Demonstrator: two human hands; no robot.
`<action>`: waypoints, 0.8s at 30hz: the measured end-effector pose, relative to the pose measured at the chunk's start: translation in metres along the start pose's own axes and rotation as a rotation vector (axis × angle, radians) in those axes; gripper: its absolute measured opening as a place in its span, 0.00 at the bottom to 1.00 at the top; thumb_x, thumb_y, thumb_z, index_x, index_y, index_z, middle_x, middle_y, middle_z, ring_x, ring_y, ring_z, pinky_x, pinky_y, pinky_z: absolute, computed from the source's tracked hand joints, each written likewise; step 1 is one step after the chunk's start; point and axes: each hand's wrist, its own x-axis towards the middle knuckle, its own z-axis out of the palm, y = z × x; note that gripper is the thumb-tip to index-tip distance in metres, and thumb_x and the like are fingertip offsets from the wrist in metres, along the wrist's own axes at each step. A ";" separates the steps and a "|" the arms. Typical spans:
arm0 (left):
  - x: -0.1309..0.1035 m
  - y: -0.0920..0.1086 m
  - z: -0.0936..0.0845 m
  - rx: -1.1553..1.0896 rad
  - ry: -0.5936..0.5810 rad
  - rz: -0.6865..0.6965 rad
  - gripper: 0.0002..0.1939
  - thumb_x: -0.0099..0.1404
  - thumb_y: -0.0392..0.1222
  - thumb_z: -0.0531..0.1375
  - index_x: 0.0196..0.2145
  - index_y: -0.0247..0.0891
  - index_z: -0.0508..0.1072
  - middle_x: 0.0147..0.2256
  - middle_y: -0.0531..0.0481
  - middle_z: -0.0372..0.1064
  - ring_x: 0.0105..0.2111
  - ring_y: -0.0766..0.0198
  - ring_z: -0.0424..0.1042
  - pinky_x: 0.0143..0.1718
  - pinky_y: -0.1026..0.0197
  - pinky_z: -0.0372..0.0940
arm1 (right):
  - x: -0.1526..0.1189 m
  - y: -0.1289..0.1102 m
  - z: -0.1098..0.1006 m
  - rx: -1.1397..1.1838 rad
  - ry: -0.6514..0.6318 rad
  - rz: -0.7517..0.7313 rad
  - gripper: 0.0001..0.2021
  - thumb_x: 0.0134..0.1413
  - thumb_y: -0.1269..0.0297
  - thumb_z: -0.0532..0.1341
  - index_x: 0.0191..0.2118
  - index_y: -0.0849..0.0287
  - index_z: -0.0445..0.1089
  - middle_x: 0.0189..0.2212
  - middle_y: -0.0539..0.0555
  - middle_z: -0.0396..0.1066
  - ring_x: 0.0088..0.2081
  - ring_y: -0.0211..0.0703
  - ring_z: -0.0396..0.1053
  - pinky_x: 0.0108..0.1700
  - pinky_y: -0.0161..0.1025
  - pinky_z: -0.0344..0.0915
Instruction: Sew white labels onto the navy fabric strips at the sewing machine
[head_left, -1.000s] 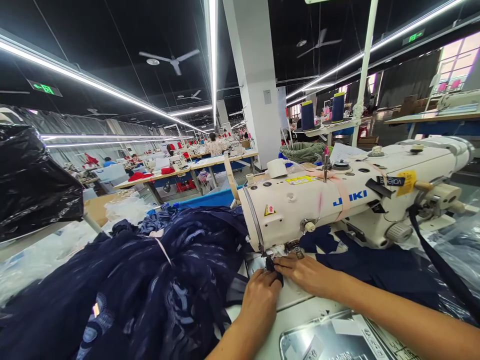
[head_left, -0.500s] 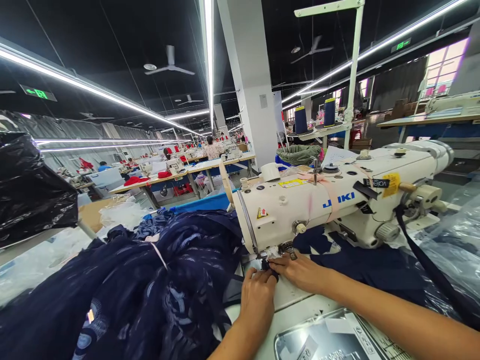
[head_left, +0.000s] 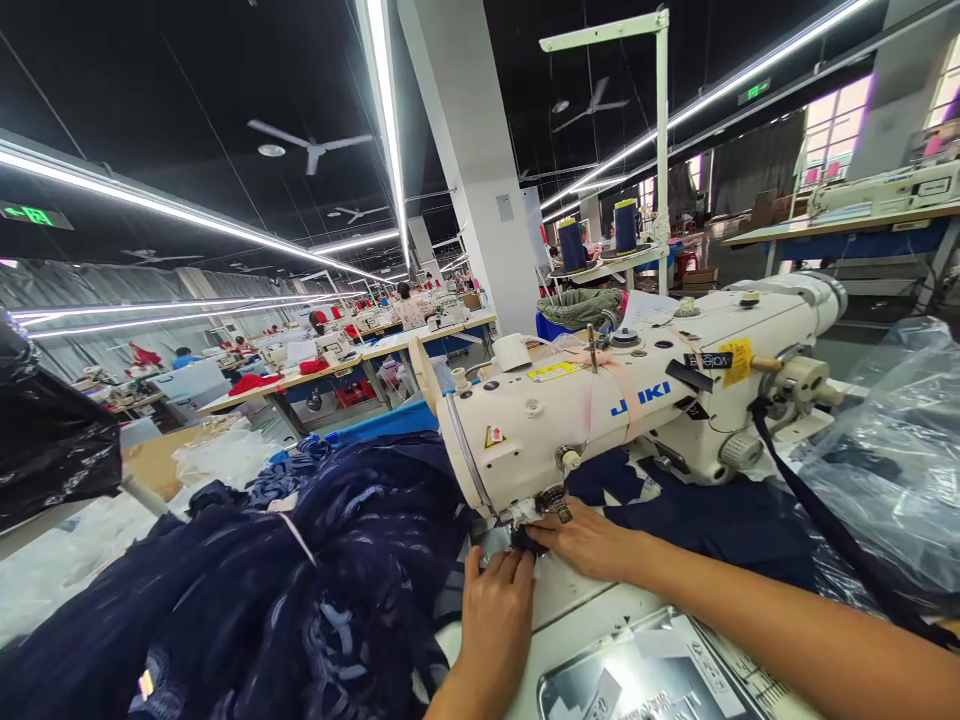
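A white sewing machine (head_left: 551,425) marked JUKI stands in front of me, its needle area low at the left end. Beside the presser foot is a small bunched piece of dark navy fabric (head_left: 529,541). The fingers of my left hand (head_left: 497,605) are closed and press on its near edge. From the right, my right hand (head_left: 589,540) reaches under the machine head and pinches the same piece; its fingertips are partly hidden. A big heap of patterned navy fabric (head_left: 300,590), tied with a pale strip, lies left of my left hand.
Flat navy fabric (head_left: 720,530) lies under the machine arm. A clear plastic bag (head_left: 892,440) is at right, a black plastic bag (head_left: 56,430) at left. Thread cones (head_left: 625,226) stand behind the machine. A shiny metal plate (head_left: 637,670) is set into the near tabletop.
The whole view has shifted, so the machine and hands appear further left. My left fingers have slid slightly back toward me from the needle area; the right hand stays by the presser foot.
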 end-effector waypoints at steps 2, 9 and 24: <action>-0.005 -0.005 -0.008 0.040 -0.017 0.004 0.15 0.56 0.24 0.49 0.35 0.38 0.69 0.31 0.49 0.73 0.31 0.59 0.70 0.41 0.51 0.54 | -0.001 0.002 -0.001 0.032 0.012 0.001 0.15 0.51 0.76 0.51 0.43 0.65 0.68 0.41 0.60 0.70 0.44 0.48 0.65 0.49 0.47 0.55; 0.000 -0.051 -0.036 -0.039 -0.304 -0.178 0.18 0.52 0.23 0.48 0.34 0.37 0.70 0.31 0.48 0.72 0.33 0.60 0.70 0.37 0.57 0.63 | -0.008 -0.011 -0.010 0.161 -0.085 0.092 0.11 0.51 0.66 0.55 0.39 0.62 0.70 0.38 0.58 0.69 0.36 0.47 0.66 0.43 0.44 0.59; 0.015 -0.024 -0.010 -0.056 -0.183 0.126 0.07 0.59 0.30 0.55 0.29 0.39 0.70 0.30 0.52 0.71 0.35 0.60 0.68 0.44 0.50 0.54 | -0.008 -0.013 0.001 0.349 0.012 0.174 0.12 0.53 0.75 0.52 0.39 0.59 0.71 0.38 0.56 0.68 0.39 0.43 0.65 0.42 0.39 0.61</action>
